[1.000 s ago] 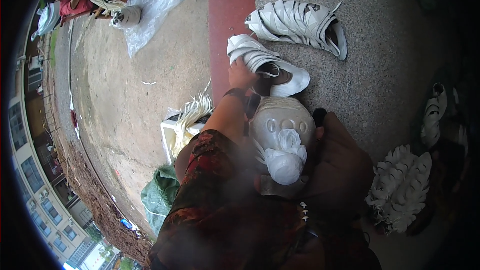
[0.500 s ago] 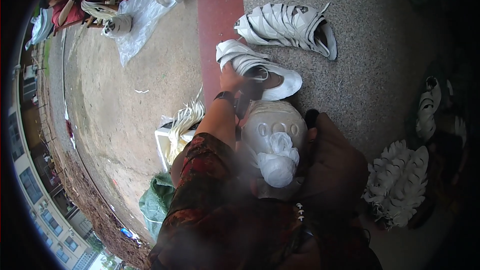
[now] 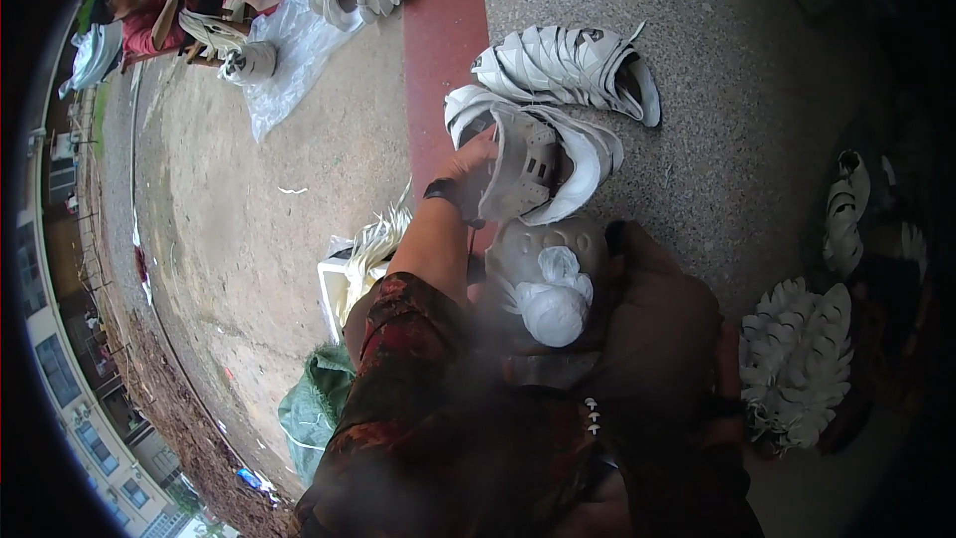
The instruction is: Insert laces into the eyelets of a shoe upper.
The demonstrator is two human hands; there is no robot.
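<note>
My left hand (image 3: 474, 161), a dark band on its wrist, grips the left edge of a pale curved piece (image 3: 520, 171) with small rectangular slots. Behind this piece lies a nested stack of white curved pieces (image 3: 588, 154), partly covered by it. Close to my body, between my legs, sits a rounded greyish-white form (image 3: 513, 244) with oval marks. A white crumpled bundle (image 3: 555, 315) rests against its front. Only a strip of my right hand (image 3: 729, 357) shows beyond my right knee. Its fingers are hidden, so what it touches cannot be made out.
Farther out is a longer nested stack (image 3: 568, 65). White leaf-like strips (image 3: 797, 364) lie at right. On the left are a white box (image 3: 332, 289) of pale strands and a green sack (image 3: 317, 401). A seated person (image 3: 164, 5) works at far left near plastic sheeting (image 3: 289, 70).
My left hand, earlier at the nearer stack, now holds the slotted curved piece up in front of it. My right hand now shows beyond the knee. The view has shifted slightly.
</note>
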